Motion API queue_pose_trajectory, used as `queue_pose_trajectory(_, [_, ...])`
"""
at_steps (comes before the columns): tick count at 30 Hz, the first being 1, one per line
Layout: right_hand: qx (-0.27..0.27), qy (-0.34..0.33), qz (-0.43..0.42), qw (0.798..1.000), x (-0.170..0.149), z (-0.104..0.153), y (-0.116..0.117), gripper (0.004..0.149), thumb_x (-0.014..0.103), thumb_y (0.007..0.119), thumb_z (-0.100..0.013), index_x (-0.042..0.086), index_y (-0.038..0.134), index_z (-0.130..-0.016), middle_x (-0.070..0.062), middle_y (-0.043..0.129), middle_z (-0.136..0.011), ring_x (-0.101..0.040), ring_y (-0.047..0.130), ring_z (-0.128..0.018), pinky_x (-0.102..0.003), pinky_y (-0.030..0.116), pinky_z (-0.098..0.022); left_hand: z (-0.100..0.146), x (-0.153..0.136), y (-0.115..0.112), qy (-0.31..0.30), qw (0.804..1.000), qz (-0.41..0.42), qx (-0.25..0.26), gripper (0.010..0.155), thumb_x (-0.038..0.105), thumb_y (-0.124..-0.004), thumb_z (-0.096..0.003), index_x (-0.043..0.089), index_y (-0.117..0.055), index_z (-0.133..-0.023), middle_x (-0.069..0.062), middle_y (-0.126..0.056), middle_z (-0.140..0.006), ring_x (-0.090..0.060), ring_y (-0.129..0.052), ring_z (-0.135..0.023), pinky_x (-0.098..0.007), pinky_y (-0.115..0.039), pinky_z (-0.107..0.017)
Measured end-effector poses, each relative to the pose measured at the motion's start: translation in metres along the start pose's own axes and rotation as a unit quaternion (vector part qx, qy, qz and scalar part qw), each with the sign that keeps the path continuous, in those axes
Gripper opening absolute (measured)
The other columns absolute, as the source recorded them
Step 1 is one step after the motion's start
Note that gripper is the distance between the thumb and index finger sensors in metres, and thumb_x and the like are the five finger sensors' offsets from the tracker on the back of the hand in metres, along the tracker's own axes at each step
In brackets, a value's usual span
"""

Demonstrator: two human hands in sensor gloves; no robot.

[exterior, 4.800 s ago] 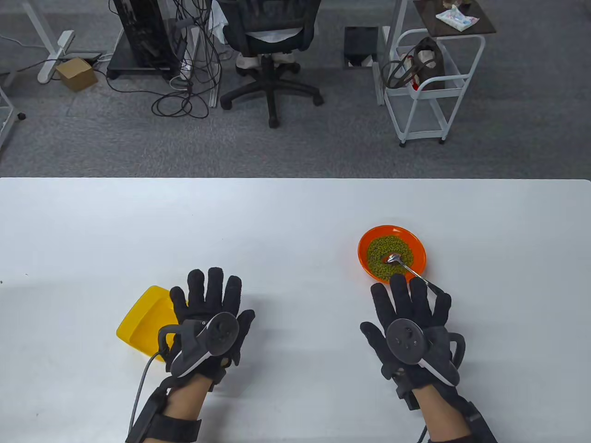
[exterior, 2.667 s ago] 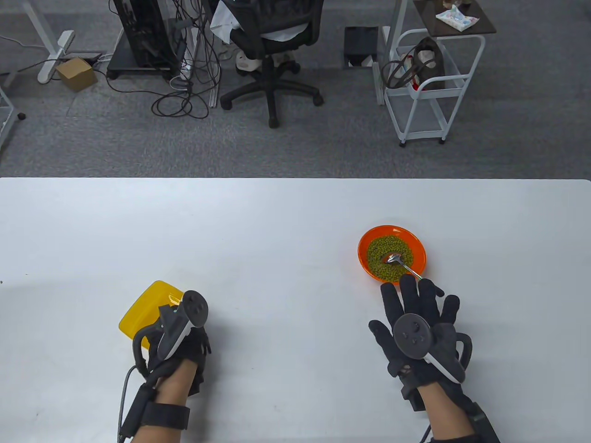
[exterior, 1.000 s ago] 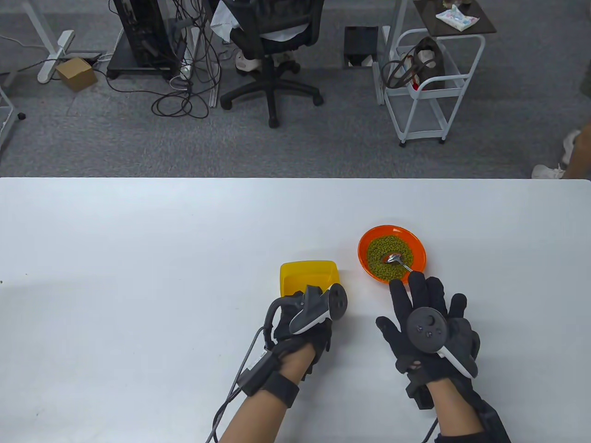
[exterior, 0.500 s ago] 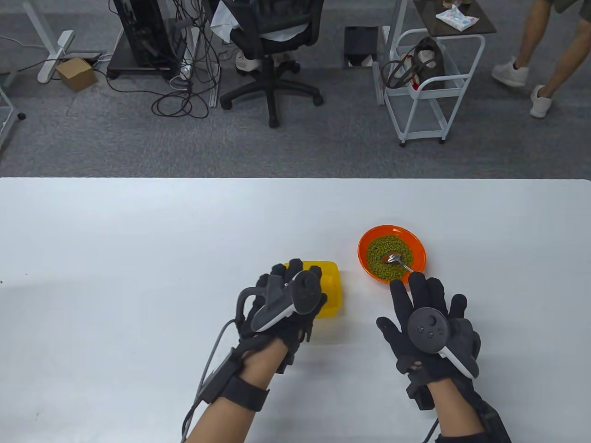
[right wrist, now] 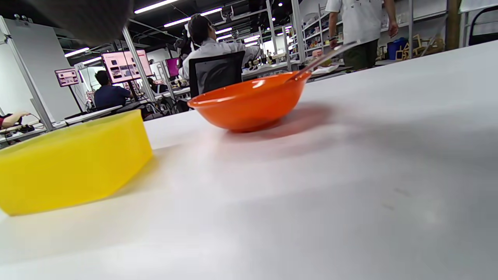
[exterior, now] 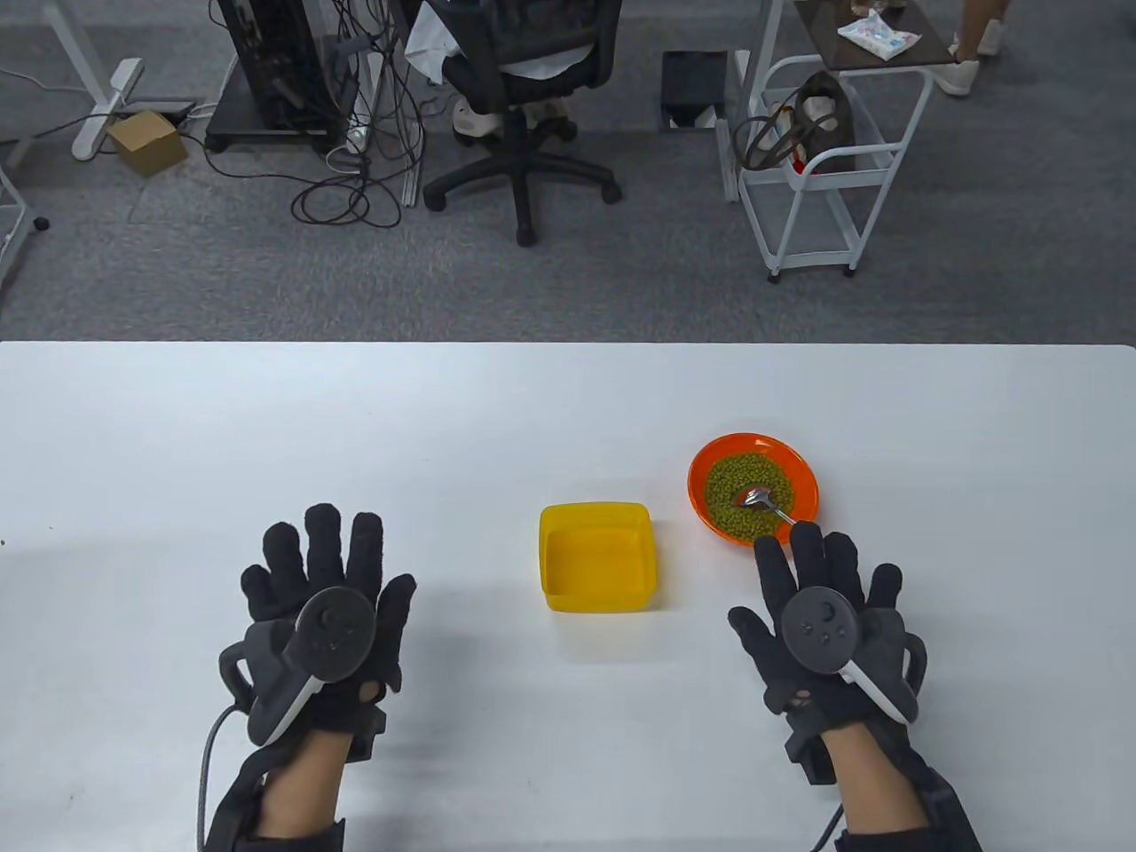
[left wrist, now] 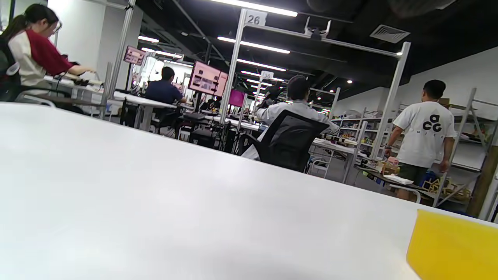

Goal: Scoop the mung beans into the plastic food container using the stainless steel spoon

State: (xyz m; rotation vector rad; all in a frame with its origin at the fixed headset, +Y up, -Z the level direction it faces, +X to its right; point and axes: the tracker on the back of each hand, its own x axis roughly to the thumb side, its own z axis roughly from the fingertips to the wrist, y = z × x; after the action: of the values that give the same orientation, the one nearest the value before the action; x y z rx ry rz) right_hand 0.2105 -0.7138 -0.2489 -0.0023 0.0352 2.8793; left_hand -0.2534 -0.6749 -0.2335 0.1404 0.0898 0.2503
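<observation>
A yellow plastic container (exterior: 600,557) stands upright and empty at the table's middle; it also shows in the left wrist view (left wrist: 453,247) and the right wrist view (right wrist: 70,165). An orange bowl (exterior: 710,461) of green mung beans (exterior: 735,506) sits to its right, also in the right wrist view (right wrist: 249,103). A steel spoon (exterior: 765,500) lies in the beans with its handle over the near rim (right wrist: 323,58). My left hand (exterior: 324,603) lies flat and spread, left of the container, holding nothing. My right hand (exterior: 821,595) lies flat, fingertips just short of the bowl, over the spoon handle's end.
The white table (exterior: 532,417) reaches a far edge above the bowl. Beyond it on the floor stand an office chair (exterior: 519,98) and a white wire cart (exterior: 825,151).
My left hand carried the yellow container from the left side to the table's middle, set it down, let go, and drew back left to lie flat. My right hand stayed near the bowl.
</observation>
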Motion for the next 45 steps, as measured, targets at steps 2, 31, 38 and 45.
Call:
queue_pose_trajectory(2, [0.005,0.006,-0.002,1.000,-0.003,-0.001,0.002,0.078,0.063,0.065,-0.049,0.038,0.020,-0.109,0.005,-0.004,-0.113,-0.036,-0.003,-0.106,-0.066,-0.011,-0.063,0.002,-0.009,-0.013,-0.006,0.999,0.032,0.006,0.069,0.063,-0.057,-0.0465,0.046,-0.033,-0.108,0.001,-0.023,-0.123,-0.052,-0.026,-0.109,-0.077,-0.028,-0.072])
queue_pose_trajectory(31, [-0.017,0.178,0.061,0.982,-0.039,-0.060,0.017,0.077,0.052,0.080,-0.049,0.040,0.032,-0.108,-0.006,0.039,-0.115,-0.044,0.054,-0.104,-0.064,0.035,-0.078,0.003,-0.002,-0.033,-0.021,0.999,0.011,-0.024,0.069,0.062,-0.056,-0.0463,0.047,-0.029,-0.108,0.000,-0.015,-0.121,-0.053,-0.017,-0.107,-0.076,-0.018,-0.071])
queue_pose_trajectory(38, [-0.069,0.153,0.129,0.977,-0.034,-0.060,0.025,0.058,0.044,0.078,-0.051,0.034,0.055,-0.103,0.005,0.073,-0.099,-0.028,0.084,-0.087,-0.057,0.057,-0.073,0.003,-0.002,-0.034,-0.021,0.999,0.004,-0.028,0.070,0.062,-0.056,-0.0464,0.047,-0.028,-0.108,0.000,-0.013,-0.121,-0.052,-0.014,-0.107,-0.075,-0.016,-0.070])
queue_pose_trajectory(45, [-0.122,0.123,0.108,0.979,-0.027,-0.054,0.016,0.044,0.037,0.075,-0.051,0.025,0.075,-0.093,0.009,0.089,-0.077,-0.017,0.095,-0.068,-0.053,0.066,-0.069,0.003,-0.001,-0.036,-0.019,0.999,0.010,-0.042,0.070,0.062,-0.056,-0.0464,0.046,-0.026,-0.108,-0.001,-0.012,-0.120,-0.052,-0.014,-0.106,-0.075,-0.015,-0.070])
